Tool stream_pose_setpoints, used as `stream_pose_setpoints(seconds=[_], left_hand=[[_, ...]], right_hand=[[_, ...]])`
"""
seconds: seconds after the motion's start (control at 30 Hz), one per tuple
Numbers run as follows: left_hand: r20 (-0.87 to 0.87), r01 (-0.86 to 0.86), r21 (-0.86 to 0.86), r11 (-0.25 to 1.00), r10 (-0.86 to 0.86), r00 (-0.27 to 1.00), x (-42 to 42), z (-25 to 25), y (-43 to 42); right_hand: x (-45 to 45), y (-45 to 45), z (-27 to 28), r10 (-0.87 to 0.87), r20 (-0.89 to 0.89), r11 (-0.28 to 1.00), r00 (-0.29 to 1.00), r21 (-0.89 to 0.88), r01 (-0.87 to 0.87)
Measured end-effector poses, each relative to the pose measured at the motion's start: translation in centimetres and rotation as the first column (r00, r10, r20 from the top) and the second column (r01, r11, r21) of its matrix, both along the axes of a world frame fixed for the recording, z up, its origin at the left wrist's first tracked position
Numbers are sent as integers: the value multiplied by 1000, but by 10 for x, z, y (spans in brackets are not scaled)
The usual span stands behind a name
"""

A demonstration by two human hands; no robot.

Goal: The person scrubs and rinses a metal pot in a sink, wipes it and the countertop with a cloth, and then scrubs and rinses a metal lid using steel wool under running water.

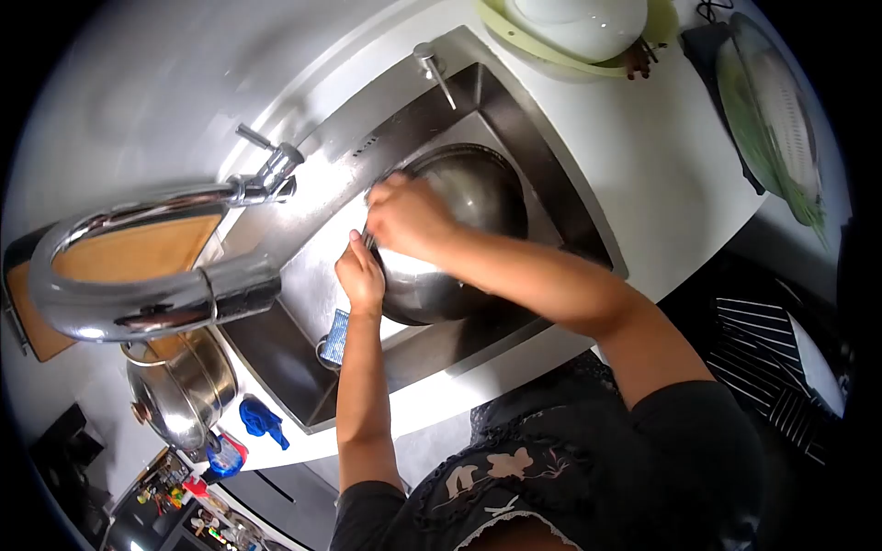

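Note:
A large round metal pan (459,280) rests tilted in the steel sink (570,207). My left hand (360,275) grips the pan's left edge, thumb up along the rim. Just above it, my right hand (404,216) is closed at the same edge, slightly blurred; whatever lies within its fingers is hidden. A blue and white striped cloth or sponge (334,338) sits at the sink's lower left, beside my left forearm.
The big chrome faucet (243,285) arches over the sink's left side. A soap dispenser (430,66) stands on the back rim. Nearby are a metal pot (188,386), blue cloth (263,421), wooden board (138,243), green basin (524,41) and a long green-and-white item (781,119).

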State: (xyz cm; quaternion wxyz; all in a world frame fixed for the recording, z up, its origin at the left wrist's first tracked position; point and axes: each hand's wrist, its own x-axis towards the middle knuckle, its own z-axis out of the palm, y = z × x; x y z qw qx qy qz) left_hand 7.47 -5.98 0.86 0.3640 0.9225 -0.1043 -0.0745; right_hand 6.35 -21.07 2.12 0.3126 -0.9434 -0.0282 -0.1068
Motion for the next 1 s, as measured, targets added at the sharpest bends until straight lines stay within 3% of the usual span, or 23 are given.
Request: stream_pose_setpoints(seconds=[0.07, 0.1, 0.17, 0.2, 0.23, 0.27, 0.3, 0.37, 0.4, 0.47, 0.5, 0.57, 0.6, 0.63, 0.67, 0.7, 0.73, 0.87, 0.9, 0.97, 1.0], left_hand=[[8, 21, -48, 999, -20, 1000, 0, -7, 2], [115, 44, -81, 996, -35, 993, -1, -7, -2], [65, 20, 22, 1000, -22, 998, -3, -3, 0], [64, 10, 25, 1000, -11, 998, -4, -4, 4], [67, -2, 30, 1000, 0, 998, -3, -6, 10], [74, -17, 28, 999, 15, 997, -3, -8, 14], [85, -20, 7, 1000, 19, 996, -2, -9, 15], [96, -14, -39, 999, 18, 995, 1, -14, 14], [92, 3, -11, 1000, -2, 996, 1, -8, 9], [115, 33, -6, 999, -32, 993, 2, -7, 7], [127, 52, -3, 999, -51, 991, 3, -6, 7], [79, 2, -30, 1000, 0, 997, -1, -5, 9], [59, -32, -36, 999, 34, 998, -3, -8, 13], [40, -68, -37, 997, 70, 997, -4, -10, 21], [21, -87, -50, 995, 88, 996, -4, -13, 28], [6, -106, -69, 992, 106, 994, -4, -17, 33], [-11, -127, -91, 988, 127, 992, -4, -22, 36], [11, -267, -175, 948, 273, 962, -13, -38, 54], [7, -303, -226, 926, 312, 950, -19, -49, 59], [-51, -349, -252, 903, 348, 936, -33, -76, 76], [-227, -363, -304, 881, 303, 926, -37, -82, 84]], right_hand=[[-9, 5, 11, -23, 102, 1000, 995, -15, 25], [-10, 1, 10, -34, 108, 999, 994, 9, 33], [-10, -20, 3, -166, -50, 985, 985, 33, 168], [-11, -43, -3, -288, -19, 945, 958, 158, 287], [-10, -66, -18, -396, -307, 792, 865, 362, 492], [-11, -94, -49, -409, -381, 794, 829, 299, 529], [-13, -106, -46, -362, -508, 730, 781, 366, 576], [-10, -89, -46, -442, -307, 772, 843, 349, 532], [-3, -71, -21, -345, -274, 792, 898, 429, 435], [3, -33, 12, -222, -82, 953, 972, 192, 234], [4, -31, 8, -208, -67, 948, 976, 232, 218], [1, -53, -18, -353, -102, 870, 930, 331, 366], [-5, -70, -41, -441, -246, 720, 863, 477, 504], [-11, -95, -81, -377, -476, 602, 795, 526, 601], [-27, -108, -125, -542, -471, 574, 696, 398, 716], [-46, -117, -139, -458, -705, 418, 541, 366, 831], [-61, -117, -156, -315, -809, 269, 496, 425, 864], [-64, -126, -114, 88, -764, 143, 640, 645, 751], [-57, -129, -117, 66, -775, 133, 629, 632, 764], [-37, -134, -104, 35, -647, 220, 762, 749, 625], [-26, -137, -87, -15, -614, 407, 789, 717, 566]])
